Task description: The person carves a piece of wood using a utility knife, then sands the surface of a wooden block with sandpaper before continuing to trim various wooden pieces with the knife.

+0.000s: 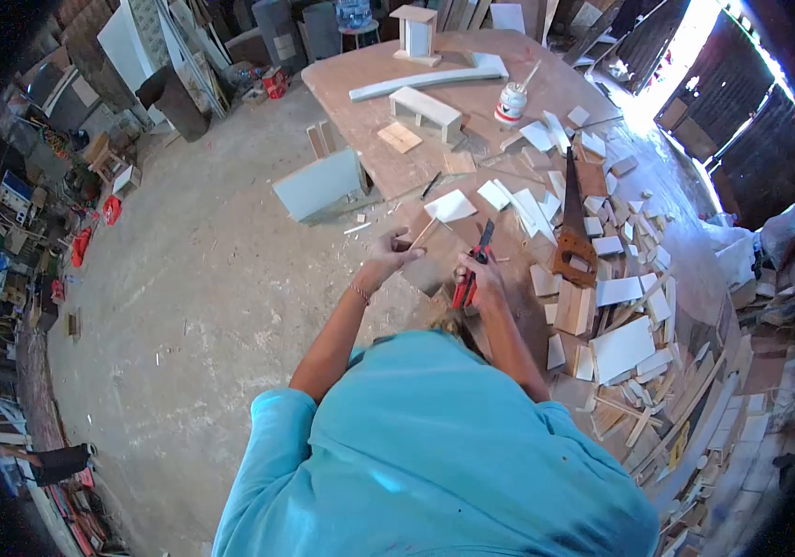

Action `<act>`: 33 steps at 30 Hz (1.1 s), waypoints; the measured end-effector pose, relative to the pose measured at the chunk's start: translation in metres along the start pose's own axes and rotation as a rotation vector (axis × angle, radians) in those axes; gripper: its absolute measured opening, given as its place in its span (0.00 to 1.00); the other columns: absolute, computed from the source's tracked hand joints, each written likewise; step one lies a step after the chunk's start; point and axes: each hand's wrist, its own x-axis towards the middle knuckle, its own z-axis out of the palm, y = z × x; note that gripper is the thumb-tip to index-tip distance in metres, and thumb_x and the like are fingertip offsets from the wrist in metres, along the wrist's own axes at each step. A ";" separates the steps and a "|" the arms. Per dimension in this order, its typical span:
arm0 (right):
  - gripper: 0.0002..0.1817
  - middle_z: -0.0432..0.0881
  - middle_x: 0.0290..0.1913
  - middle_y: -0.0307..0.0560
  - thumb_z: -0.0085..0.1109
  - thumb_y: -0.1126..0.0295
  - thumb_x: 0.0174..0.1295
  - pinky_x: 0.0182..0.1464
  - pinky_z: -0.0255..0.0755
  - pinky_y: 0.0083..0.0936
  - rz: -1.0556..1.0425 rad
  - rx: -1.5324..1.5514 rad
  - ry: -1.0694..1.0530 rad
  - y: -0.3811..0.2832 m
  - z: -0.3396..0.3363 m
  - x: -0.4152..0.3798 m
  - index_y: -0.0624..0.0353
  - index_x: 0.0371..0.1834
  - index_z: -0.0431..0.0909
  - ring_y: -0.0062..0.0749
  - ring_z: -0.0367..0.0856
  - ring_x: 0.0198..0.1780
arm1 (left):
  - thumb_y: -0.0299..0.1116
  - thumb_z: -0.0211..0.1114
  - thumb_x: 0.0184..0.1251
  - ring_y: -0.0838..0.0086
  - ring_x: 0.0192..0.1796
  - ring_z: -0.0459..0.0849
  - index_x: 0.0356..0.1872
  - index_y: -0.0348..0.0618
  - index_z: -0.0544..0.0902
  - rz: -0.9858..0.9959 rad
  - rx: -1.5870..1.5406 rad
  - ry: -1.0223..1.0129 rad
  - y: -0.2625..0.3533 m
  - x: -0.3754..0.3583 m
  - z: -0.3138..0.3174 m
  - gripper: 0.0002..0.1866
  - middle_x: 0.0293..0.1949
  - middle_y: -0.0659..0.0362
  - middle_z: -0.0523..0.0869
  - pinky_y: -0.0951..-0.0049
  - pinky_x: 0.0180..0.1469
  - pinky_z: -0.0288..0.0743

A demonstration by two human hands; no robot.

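My left hand [388, 261] is closed around one end of a thin wooden stick [425, 232], which points up and away toward the table. Close by, my right hand [481, 280] grips a plier-like hand cutter with red handles [459, 295] and dark jaws [488, 234]. The jaws point away from me, to the right of the stick and apart from it. Just beyond both hands, a white-faced wood offcut [450, 205] lies at the table edge. Whether the cutter's jaws are fully closed is hard to make out.
On the table [546, 88] are a handsaw [575, 237], a white glue tub [511, 102], a small bench-shaped wood piece [426, 110], a pen [431, 184] and a large heap of offcuts [622, 349]. A white panel [321, 186] stands left of the table.
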 end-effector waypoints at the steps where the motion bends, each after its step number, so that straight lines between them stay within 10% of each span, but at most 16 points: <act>1: 0.12 0.70 0.24 0.39 0.56 0.78 0.48 0.19 0.64 0.18 0.011 -0.056 -0.004 0.003 -0.004 0.006 0.56 0.32 0.63 0.22 0.69 0.20 | 0.36 0.68 0.45 0.79 0.34 0.75 0.49 0.30 0.66 0.015 0.031 -0.082 0.003 0.003 -0.002 0.31 0.36 0.56 0.78 0.83 0.34 0.66; 16: 0.11 0.69 0.20 0.36 0.52 0.60 0.54 0.13 0.65 0.19 0.162 -0.513 0.103 -0.015 -0.038 0.035 0.54 0.34 0.67 0.22 0.70 0.15 | 0.30 0.63 0.38 0.70 0.33 0.81 0.32 0.33 0.79 -0.021 0.610 -0.081 -0.009 0.059 0.031 0.16 0.32 0.52 0.82 0.74 0.38 0.72; 21: 0.17 0.73 0.26 0.48 0.44 0.58 0.57 0.33 0.65 0.31 -0.124 -0.914 0.116 -0.002 -0.070 0.031 0.64 0.34 0.68 0.37 0.74 0.31 | 0.30 0.59 0.37 0.68 0.33 0.81 0.30 0.40 0.81 0.091 0.884 -0.190 -0.006 0.082 0.052 0.14 0.31 0.53 0.82 0.72 0.37 0.73; 33: 0.20 0.72 0.40 0.68 0.37 0.57 0.58 0.46 0.62 0.44 0.060 -1.500 0.195 -0.012 -0.067 0.012 0.66 0.40 0.66 0.56 0.70 0.45 | 0.29 0.53 0.38 0.57 0.33 0.79 0.27 0.41 0.80 0.133 1.311 -0.271 -0.010 0.109 0.077 0.12 0.29 0.47 0.79 0.64 0.38 0.72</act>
